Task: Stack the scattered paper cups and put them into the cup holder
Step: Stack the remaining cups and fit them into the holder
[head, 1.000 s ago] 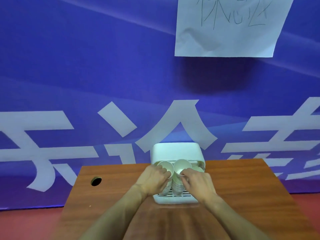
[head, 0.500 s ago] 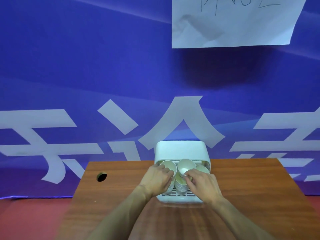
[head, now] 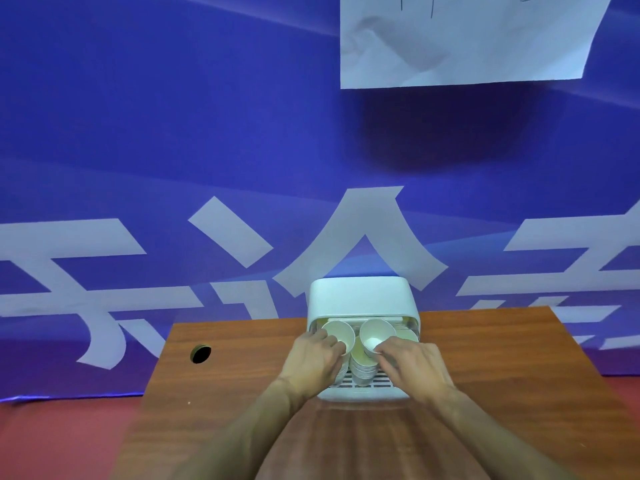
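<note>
At the far edge of the worktop (head: pixel 502 358), a white cup holder (head: pixel 363 296) backs onto the blue banner (head: pixel 173 133), paper cups stacked in its open front. The left hand (head: pixel 313 362) curls round the left stack (head: pixel 341 332). The right hand (head: pixel 414 365) pinches the middle stack (head: pixel 375 336) at its top cup. A third stack (head: pixel 410 336) is half hidden. This looks like the seating step: ease each stack straight down onto the slotted base (head: pixel 377 381), rims level and grip light, since thin walls crush.

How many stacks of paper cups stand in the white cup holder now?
3. The left stack is held by the left hand, the middle stack by the right hand, the right stack peeks behind that hand. More may be hidden.
</note>
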Tool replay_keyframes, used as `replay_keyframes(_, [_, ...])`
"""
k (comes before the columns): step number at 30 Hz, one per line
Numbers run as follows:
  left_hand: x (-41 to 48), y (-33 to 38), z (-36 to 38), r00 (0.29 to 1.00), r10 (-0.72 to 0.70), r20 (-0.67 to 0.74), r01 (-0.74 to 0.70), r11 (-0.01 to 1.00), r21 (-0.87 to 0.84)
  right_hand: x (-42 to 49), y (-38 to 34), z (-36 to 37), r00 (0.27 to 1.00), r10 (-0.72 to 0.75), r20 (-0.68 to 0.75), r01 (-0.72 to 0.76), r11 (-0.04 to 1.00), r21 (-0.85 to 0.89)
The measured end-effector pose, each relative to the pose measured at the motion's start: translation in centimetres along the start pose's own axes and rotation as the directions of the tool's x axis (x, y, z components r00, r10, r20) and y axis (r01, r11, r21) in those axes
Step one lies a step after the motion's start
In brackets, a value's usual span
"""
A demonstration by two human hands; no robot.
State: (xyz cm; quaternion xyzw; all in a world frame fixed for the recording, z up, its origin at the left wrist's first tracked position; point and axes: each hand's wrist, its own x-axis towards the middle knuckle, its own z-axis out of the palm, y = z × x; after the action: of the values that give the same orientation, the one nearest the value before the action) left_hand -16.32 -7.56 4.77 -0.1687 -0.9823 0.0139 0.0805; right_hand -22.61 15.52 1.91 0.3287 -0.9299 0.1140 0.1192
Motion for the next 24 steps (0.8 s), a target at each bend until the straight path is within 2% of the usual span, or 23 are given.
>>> replay_keyframes(8, [-0.9, -0.2, 0.2, 0.998, -0.044, -0.048, 0.043, 0.999, -0.023, 0.9, -0.1, -0.1, 0.997, -0.074, -0.001, 0.074, 0.996, -0.050])
replay_keyframes(15, [-1.4, -0.6, 0.9, 0.994, -0.107, -0.034, 0.105, 0.994, -0.042, 0.6, -0.5, 0.8, 0.998, -0.064, 0.000, 0.064, 0.997, -0.041])
replay_keyframes(24, [-1.7, -0.7, 2.1, 0.992, -0.116, -0.047, 0.111, 0.989, -0.098, 0.1, 0.1, 2.7, 0.998, -0.059, -0.019, 0.059, 0.998, 0.024])
